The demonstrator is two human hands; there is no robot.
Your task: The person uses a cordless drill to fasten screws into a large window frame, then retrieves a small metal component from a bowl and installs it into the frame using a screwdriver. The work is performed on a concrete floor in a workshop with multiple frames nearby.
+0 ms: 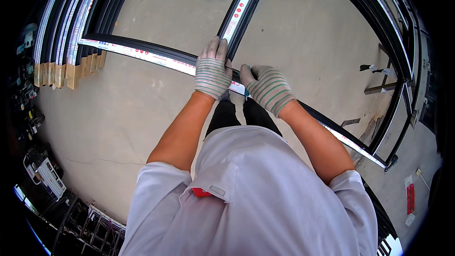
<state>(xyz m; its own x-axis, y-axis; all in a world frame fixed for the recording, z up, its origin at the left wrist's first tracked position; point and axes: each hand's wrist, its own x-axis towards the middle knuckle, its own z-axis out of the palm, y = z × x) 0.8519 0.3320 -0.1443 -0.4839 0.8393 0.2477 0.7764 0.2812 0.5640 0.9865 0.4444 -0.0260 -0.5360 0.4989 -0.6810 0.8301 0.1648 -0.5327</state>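
A black window or door frame with white-and-red protective film lies across in front of me. Its crossbar (142, 53) runs from the upper left down to the lower right, and an upright bar (239, 12) meets it near the middle. My left hand (213, 68), in a striped knit glove, lies with its fingers stretched along that joint. Just right of it, my gloved right hand (268, 85) is curled with its fingers closed against the crossbar. A bit of teal shows by its fingertips; what it holds is mostly hidden.
Several filmed bars with cardboard-wrapped ends (72, 76) stand at the upper left. Dark side bars (395, 52) curve along the right. Metal racks (97, 227) and a white-and-black piece of equipment (50, 178) are at the lower left. A red strip (410, 198) lies on the right floor.
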